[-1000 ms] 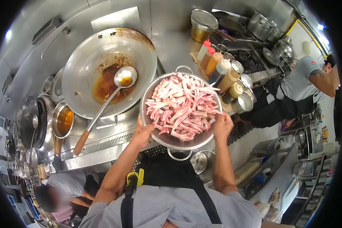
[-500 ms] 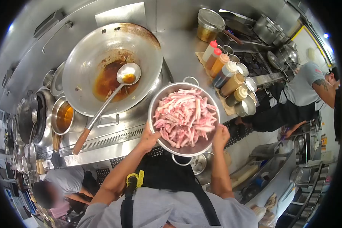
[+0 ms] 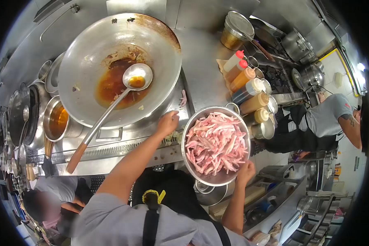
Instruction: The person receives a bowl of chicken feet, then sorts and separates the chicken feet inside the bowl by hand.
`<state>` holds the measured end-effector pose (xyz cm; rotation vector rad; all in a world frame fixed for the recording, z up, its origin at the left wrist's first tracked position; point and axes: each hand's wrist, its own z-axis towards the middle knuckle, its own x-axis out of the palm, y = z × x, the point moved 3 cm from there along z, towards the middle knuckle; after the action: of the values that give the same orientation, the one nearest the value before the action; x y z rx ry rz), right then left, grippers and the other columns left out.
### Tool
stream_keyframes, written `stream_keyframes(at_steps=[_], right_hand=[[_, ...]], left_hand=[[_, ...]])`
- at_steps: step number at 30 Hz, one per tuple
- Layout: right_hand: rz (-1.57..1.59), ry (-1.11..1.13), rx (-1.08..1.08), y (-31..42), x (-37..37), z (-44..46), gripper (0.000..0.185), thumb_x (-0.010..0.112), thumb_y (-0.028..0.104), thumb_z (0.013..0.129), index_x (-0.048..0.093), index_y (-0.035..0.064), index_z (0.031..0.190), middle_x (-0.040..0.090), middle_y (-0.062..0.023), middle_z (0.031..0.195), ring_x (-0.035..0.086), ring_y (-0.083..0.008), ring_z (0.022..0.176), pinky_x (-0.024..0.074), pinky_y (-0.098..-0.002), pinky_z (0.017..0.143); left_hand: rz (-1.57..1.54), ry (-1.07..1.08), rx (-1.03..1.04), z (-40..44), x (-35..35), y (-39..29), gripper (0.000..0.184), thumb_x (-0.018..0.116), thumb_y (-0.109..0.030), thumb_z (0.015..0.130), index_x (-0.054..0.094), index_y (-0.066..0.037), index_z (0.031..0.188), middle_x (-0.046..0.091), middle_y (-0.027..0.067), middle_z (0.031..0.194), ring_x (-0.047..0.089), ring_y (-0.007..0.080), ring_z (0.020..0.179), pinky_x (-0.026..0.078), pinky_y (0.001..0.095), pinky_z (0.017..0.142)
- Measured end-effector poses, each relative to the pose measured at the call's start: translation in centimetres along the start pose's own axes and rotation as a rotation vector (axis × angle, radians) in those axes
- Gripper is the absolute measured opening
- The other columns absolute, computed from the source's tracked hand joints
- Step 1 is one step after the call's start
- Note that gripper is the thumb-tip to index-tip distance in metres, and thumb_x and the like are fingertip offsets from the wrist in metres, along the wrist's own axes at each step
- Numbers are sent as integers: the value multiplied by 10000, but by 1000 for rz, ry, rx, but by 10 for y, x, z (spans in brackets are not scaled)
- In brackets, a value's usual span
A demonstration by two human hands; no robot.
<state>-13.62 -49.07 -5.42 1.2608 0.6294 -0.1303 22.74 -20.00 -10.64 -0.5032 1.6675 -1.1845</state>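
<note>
A round metal basin [image 3: 184, 143] with loop handles is heaped with raw chicken feet [image 3: 215, 143]. My right hand [image 3: 245, 173] grips its rim at the lower right. My left hand [image 3: 168, 123] is off the basin, over the counter beside the wok, with its fingers curled in and nothing visible in them. Just beyond it, a single chicken foot [image 3: 183, 99] lies on the steel. The large wok [image 3: 84, 53] holds a pool of brown sauce [image 3: 110, 88]. A ladle [image 3: 106, 112] rests in it, its wooden handle hanging over the near rim.
Squeeze bottles [image 3: 248, 92] line the counter at the right, near a lidded container [image 3: 235, 35]. A pot of amber liquid [image 3: 57, 123] stands left of the wok. One person [image 3: 324, 123] stands at the right, another [image 3: 57, 192] at the lower left. A metal pot [image 3: 213, 197] sits below the basin.
My left hand has let go of the basin and moved up toward the wok's edge. The basin has shifted right and down in view, held by my right hand. The loose chicken foot now shows.
</note>
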Motion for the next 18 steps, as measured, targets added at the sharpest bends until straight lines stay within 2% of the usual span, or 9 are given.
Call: stream_keyframes(at_steps=[3,6,9,12,15,18], right_hand=[[102,-26,105,2,4,-6,198,612,135,992,662,-42,918,659,-48,803,574,-106,712,481,-273,646],[39,-63,97,-3,3,-6,215,613,153,1000,652,-30,893,654,-37,798,564,-90,716,470,-257,638],[-15,-36,98,3,-1,-9,208,610,149,1003,652,-33,911,647,-28,797,557,-87,721,467,-254,642],[13,-46,101,15,2,-13,225,610,169,1006,656,-35,922,632,-32,791,550,-102,732,469,-273,658],[-28,-64,46,-5,2,-12,268,618,217,1006,662,-43,959,624,-61,782,554,-140,736,479,-318,679],[11,-30,104,29,6,-18,274,600,232,1013,647,-37,987,619,-66,809,547,-143,762,468,-320,694]], left_hand=[[311,-6,120,66,34,9,461,600,-197,928,583,-81,1374,655,248,1172,672,417,1040,539,497,880],[361,-169,104,101,67,13,514,592,-168,915,513,-105,1419,656,237,1112,675,424,997,533,528,872],[539,-3,10,123,77,18,539,602,-162,901,472,-103,1421,661,230,1116,677,421,1004,540,520,870],[326,-65,-158,108,62,-3,474,613,-177,898,525,-99,1358,676,205,1112,683,410,994,549,502,843],[182,-211,43,82,43,9,449,645,-201,904,546,-93,1329,695,166,1090,701,370,971,554,466,803],[-280,-361,74,9,-9,-59,349,686,-119,909,598,-30,1235,705,98,1045,680,201,872,539,331,749]])
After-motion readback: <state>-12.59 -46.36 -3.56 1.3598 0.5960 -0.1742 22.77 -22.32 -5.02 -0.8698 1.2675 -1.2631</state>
